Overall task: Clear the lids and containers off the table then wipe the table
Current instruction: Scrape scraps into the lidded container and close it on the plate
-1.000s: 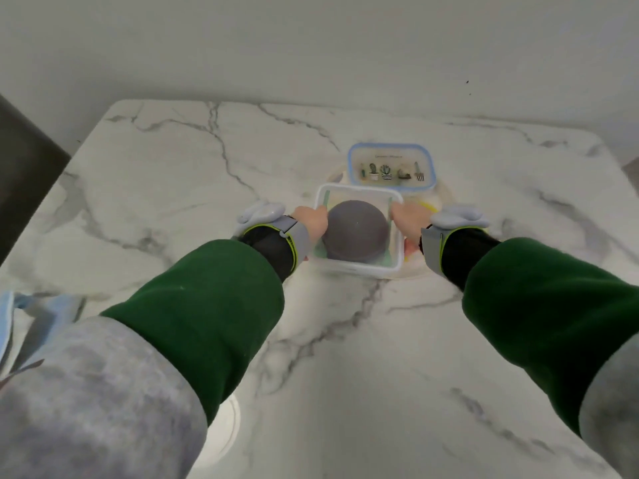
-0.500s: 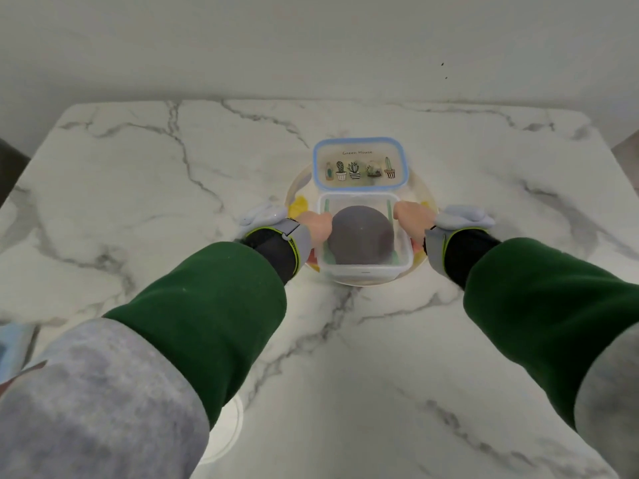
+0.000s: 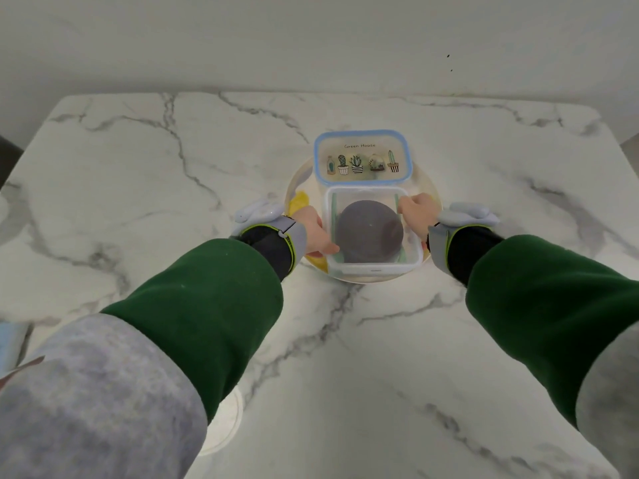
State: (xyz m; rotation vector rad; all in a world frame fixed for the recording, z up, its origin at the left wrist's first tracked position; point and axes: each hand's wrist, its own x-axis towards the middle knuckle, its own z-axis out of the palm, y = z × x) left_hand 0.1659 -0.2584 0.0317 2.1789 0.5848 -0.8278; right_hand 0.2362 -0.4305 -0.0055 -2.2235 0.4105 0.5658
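Observation:
A clear square container [image 3: 373, 270] sits in a round clear bowl [image 3: 296, 183] with yellow markings, near the middle of the marble table [image 3: 138, 167]. A grey round lid [image 3: 370, 231] lies inside the container. A blue-rimmed lid [image 3: 361, 157] printed with cacti rests on the bowl just behind it. My left hand [image 3: 313, 233] grips the container's left wall, thumb over the rim. My right hand [image 3: 416, 216] grips its right wall. The fingers of both hands are hidden below the stack.
A white round object [image 3: 224, 423] shows at the table's near edge, partly under my left sleeve. Something light blue [image 3: 10, 340] lies at the left edge. A plain wall runs behind the table, and a dark shape [image 3: 7, 153] stands at far left.
The view has swung so the stack sits centred, and more of the round bowl shows. Both hands stay on the container's sides, and the stack appears to be in the same spot.

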